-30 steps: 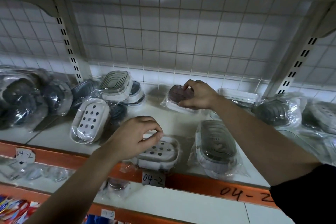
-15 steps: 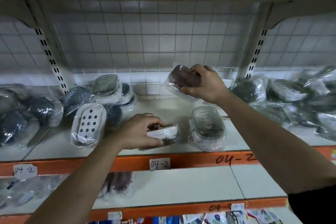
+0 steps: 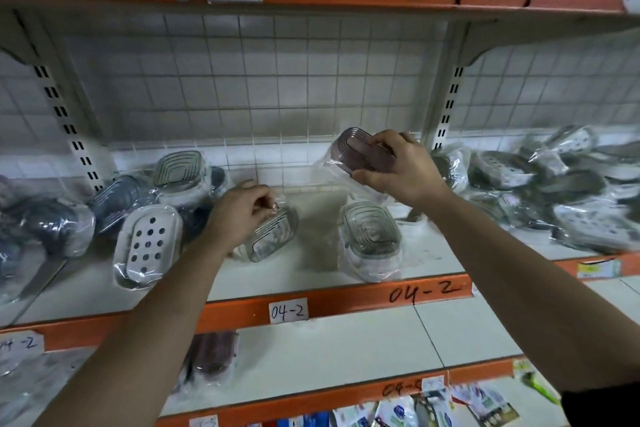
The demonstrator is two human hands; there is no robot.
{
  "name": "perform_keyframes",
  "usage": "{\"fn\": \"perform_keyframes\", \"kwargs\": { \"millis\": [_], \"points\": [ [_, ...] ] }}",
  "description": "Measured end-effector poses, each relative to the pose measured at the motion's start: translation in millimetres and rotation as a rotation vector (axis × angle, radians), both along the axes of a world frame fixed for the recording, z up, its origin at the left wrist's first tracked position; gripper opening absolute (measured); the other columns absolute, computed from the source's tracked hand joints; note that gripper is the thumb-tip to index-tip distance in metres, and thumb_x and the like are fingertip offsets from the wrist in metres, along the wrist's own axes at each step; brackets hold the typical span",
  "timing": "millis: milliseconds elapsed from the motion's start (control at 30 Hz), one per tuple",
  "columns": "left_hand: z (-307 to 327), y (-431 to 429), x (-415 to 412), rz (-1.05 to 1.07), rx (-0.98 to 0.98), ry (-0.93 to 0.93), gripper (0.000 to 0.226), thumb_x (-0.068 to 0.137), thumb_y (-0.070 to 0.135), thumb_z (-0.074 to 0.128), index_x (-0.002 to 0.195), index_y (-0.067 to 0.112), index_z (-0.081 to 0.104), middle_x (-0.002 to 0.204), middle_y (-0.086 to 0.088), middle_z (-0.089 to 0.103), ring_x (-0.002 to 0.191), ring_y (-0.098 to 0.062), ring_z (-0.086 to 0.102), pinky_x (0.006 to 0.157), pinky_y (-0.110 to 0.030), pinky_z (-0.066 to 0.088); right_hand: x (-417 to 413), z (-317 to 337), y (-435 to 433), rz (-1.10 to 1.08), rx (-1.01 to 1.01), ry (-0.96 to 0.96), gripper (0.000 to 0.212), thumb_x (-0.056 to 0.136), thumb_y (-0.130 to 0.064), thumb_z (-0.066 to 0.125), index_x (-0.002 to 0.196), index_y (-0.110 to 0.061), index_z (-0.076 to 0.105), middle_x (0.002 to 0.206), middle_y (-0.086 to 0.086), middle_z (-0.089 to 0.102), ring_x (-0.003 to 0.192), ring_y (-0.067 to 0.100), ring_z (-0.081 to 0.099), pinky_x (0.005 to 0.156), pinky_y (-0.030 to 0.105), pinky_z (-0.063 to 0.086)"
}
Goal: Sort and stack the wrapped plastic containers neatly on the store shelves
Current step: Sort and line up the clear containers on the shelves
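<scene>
On the 04-2 shelf [image 3: 311,274], the left hand [image 3: 239,211] pinches a tilted clear wrapped soap dish [image 3: 272,237] and the right hand [image 3: 405,166] grips a mauve soap dish [image 3: 356,152] aloft, so sorting is under way and each probably needs a matching stack next.

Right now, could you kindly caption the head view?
Left hand grips a clear wrapped plastic container; right hand holds a mauve wrapped plastic container higher.

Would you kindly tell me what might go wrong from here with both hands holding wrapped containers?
The right hand holds the pink container in loose wrap, raised above the shelf; it might slip onto the clear container below. The left hand holds a tilted container near the leaning white perforated container, which a nudge could tip toward the shelf's front edge.
</scene>
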State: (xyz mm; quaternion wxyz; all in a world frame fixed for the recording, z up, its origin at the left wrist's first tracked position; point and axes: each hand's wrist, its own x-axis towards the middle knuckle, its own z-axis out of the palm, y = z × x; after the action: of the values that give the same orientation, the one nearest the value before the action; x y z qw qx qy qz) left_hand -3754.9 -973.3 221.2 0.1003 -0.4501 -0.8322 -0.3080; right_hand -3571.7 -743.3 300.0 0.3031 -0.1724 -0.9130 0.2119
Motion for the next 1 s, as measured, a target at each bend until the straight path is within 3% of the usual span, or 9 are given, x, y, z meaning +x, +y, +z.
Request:
{"fn": "perform_keyframes", "kwargs": {
  "millis": [67,200,300,500,600,667,767,900,1000],
  "points": [
    [-3.3,1.8,-0.7,0.014,0.033,0.045,0.007,0.085,0.021,0.076,0.089,0.017,0.072,0.088,0.01,0.055,0.082,-0.018,0.062,0.077,-0.032,0.052,3.1,-1.9,0.1,0.0,-0.006,-0.003,0.067,0.07,-0.045,0.084,0.127,-0.021,0.058,0.12,0.006,0.055,0.11,0.023,0.055,0.087,0.025,0.04],
    [-2.0,3.9,3.4,0.05,-0.07,0.077,0.03,0.079,0.043,0.078,0.098,0.022,0.068,0.096,0.008,0.051,0.083,-0.014,0.058,0.073,-0.029,0.046,6.2,-4.3,2.7,0.004,-0.022,-0.004,0.067,0.069,-0.046,0.084,0.126,-0.023,0.059,0.124,0.003,0.054,0.112,0.02,0.055,0.091,0.025,0.041],
    [-2.3,2.3,4.6,0.06,-0.141,0.048,0.04,0.074,0.035,0.084,0.106,0.022,0.064,0.102,0.008,0.046,0.093,-0.014,0.056,0.077,-0.028,0.043,7.1,-4.9,5.1,0.003,-0.015,-0.004,0.066,0.069,-0.048,0.084,0.126,-0.024,0.059,0.125,0.003,0.054,0.112,0.02,0.055,0.091,0.026,0.042],
    [-9.6,0.9,7.1,0.057,0.126,-0.272,0.024,0.079,0.026,0.082,0.098,0.026,0.069,0.108,0.003,0.059,0.1,-0.012,0.058,0.088,-0.032,0.047,9.8,-5.1,7.7,0.013,-0.018,0.0,0.066,0.07,-0.047,0.083,0.126,-0.023,0.059,0.124,0.004,0.054,0.113,0.02,0.054,0.092,0.026,0.042],
    [-19.0,-3.4,7.1,0.13,0.07,-0.326,0.027,0.083,0.025,0.078,0.108,0.021,0.068,0.104,0.002,0.067,0.093,-0.014,0.064,0.083,-0.031,0.052,10.8,-6.6,6.6,0.022,-0.019,-0.002,0.065,0.07,-0.046,0.084,0.126,-0.023,0.059,0.121,0.004,0.055,0.113,0.021,0.054,0.094,0.029,0.043],
    [-27.4,-7.9,8.9,0.17,-0.063,-0.29,0.03,0.086,0.024,0.076,0.114,0.026,0.066,0.107,0.001,0.069,0.092,-0.018,0.066,0.08,-0.034,0.055,11.7,-7.6,4.7,0.027,-0.018,0.004,0.065,0.07,-0.045,0.084,0.125,-0.022,0.06,0.119,0.004,0.056,0.113,0.022,0.054,0.095,0.03,0.044],
    [-35.2,-9.3,18.1,0.164,-0.093,-0.127,0.016,0.089,0.03,0.07,0.105,0.029,0.069,0.109,0.005,0.063,0.094,-0.017,0.063,0.086,-0.039,0.051,13.4,-9.5,2.3,0.033,-0.024,0.016,0.064,0.07,-0.045,0.084,0.124,-0.021,0.061,0.117,0.004,0.056,0.112,0.024,0.055,0.097,0.036,0.046],
    [-36.3,-8.5,42.7,0.187,-0.284,-0.035,0.06,0.079,0.068,0.065,0.124,0.028,0.059,0.124,0.007,0.049,0.096,-0.013,0.054,0.078,-0.029,0.043,15.0,-16.3,-4.4,0.042,-0.025,0.021,0.063,0.07,-0.046,0.084,0.123,-0.022,0.061,0.11,-0.002,0.053,0.112,0.022,0.055,0.096,0.034,0.046],
    [-41.6,-12.3,51.9,0.177,-0.311,-0.01,0.076,0.072,0.058,0.076,0.135,0.022,0.051,0.132,0.001,0.047,0.107,-0.019,0.056,0.088,-0.034,0.05,17.9,-22.3,-15.4,0.043,-0.032,0.044,0.062,0.07,-0.049,0.083,0.123,-0.023,0.061,0.109,-0.003,0.053,0.11,0.019,0.054,0.094,0.031,0.045]
  ]
}}
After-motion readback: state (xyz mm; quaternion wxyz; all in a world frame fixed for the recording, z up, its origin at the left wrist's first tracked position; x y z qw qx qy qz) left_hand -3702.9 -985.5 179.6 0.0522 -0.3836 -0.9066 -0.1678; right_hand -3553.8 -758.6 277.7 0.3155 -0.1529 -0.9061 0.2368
